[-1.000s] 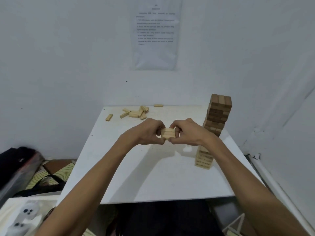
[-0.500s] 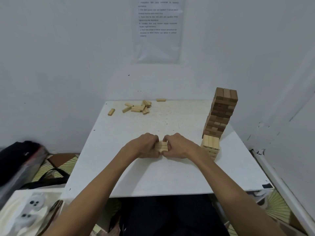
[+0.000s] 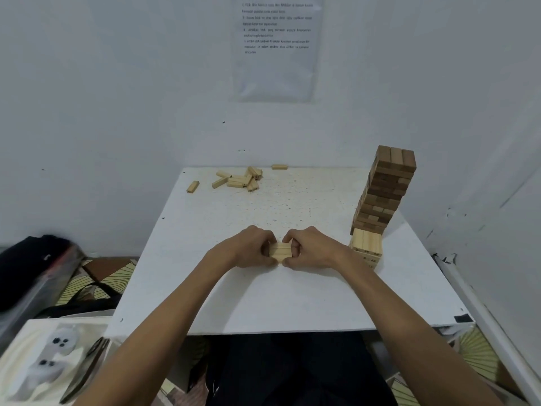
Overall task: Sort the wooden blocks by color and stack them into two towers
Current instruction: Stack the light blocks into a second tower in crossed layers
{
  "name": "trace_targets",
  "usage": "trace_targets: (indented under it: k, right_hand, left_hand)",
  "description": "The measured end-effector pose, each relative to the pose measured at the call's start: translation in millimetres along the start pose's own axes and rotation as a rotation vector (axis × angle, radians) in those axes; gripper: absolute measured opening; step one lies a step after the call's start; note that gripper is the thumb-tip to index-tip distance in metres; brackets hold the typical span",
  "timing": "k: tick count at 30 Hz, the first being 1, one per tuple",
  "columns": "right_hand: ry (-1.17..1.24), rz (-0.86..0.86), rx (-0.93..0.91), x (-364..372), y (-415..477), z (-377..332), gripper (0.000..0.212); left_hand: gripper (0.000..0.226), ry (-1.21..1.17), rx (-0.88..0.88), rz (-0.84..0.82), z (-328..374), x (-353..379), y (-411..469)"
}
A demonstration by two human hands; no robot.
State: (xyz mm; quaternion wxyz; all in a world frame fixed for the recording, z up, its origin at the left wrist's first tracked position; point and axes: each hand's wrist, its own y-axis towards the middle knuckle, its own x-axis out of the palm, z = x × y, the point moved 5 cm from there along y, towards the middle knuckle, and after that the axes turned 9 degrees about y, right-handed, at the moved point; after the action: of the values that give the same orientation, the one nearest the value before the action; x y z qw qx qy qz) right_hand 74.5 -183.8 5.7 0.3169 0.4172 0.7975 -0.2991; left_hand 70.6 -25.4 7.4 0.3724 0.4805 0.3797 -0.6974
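- Lowered to the white table (image 3: pixel 263 303), left hand (image 3: pixel 248 247) and right hand (image 3: pixel 310 249) pinch a bundle of pale wooden blocks (image 3: pixel 280 249), left of the tall dark-brown block tower (image 3: pixel 386 189).
- Squaring its ends flush should help it seat on the short pale stack (image 3: pixel 366 244) at the tower's foot.

Bundle at the centre, stacks off to the right!
The bundle (image 3: pixel 280 252) is at mid-table (image 3: pixel 292 303), with the left hand (image 3: pixel 248 247) gripping it from 9 o'clock and the right hand (image 3: pixel 310 249) from 3 o'clock. The low stack (image 3: pixel 367 247) stands near the right hand, at its 3 o'clock. The tower (image 3: pixel 383 191) stands just behind that stack, at the table's 2 o'clock. The pile (image 3: pixel 240 180) lies at the table's 11 o'clock, with a stray block (image 3: pixel 193 186) at its 9 o'clock and the far block (image 3: pixel 279 167) at its 2 o'clock. A paper (image 3: pixel 278 48) hangs on the wall at 12 o'clock. Off the table, a bag (image 3: pixel 29 265) lies at 9 o'clock and a box (image 3: pixel 44 361) at 7 o'clock.
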Motion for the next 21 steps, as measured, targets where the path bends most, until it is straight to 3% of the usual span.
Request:
trace_targets:
  k: [12,21]
  right_hand:
    - [-0.051,0.096,-0.024,-65.8,-25.2,-29.3,0.045]
    - [-0.063,0.202,0.051,-118.2,-69.9,-7.5,0.044]
  left_hand:
    - [0.044,0.065,0.100,0.082,32.6,-63.9,12.2]
    - [0.041,0.047,0.244,0.124,92.5,-88.9,34.6]
